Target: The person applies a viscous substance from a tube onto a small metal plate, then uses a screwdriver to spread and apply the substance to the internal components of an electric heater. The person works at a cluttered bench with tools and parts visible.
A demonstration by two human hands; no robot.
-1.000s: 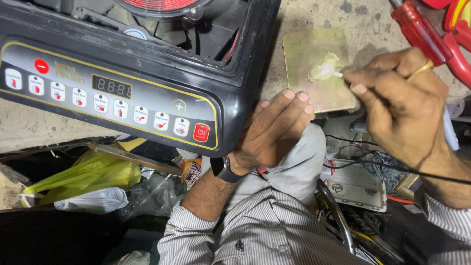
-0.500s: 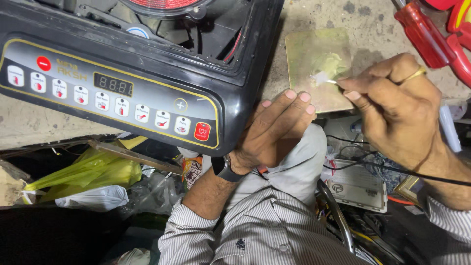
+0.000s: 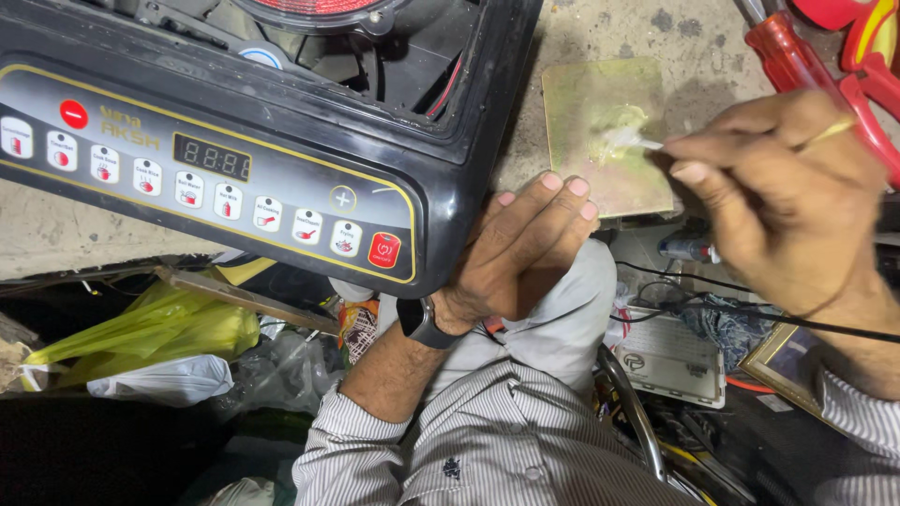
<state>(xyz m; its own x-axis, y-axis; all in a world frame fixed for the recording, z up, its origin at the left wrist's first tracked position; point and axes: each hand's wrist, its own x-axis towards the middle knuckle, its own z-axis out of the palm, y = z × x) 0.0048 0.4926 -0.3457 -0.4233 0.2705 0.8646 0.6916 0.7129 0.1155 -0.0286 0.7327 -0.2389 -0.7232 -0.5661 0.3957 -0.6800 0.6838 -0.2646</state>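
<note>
Head view: one camera, looking down at your hands.
Left hand (image 3: 520, 248): open, flat, fingers together, pressed against the corner of the black induction cooker (image 3: 281, 141); grips nothing.
Right hand (image 3: 783, 201): pinched shut on a thin stick (image 3: 647, 143), tip in the pale paste (image 3: 614, 136).
Plate (image 3: 605, 131): yellowish flat square on the table (image 3: 56, 230), just beside the cooker.
Handling: stick looks light, snappable, so pinch it near the tip; paste looks soft, sticky.
Labels: cooker panel has a gold border, white square buttons, a red round button, a red square button.
Below: white labelled box (image 3: 670, 356), yellow plastic bag (image 3: 141, 328).
</note>
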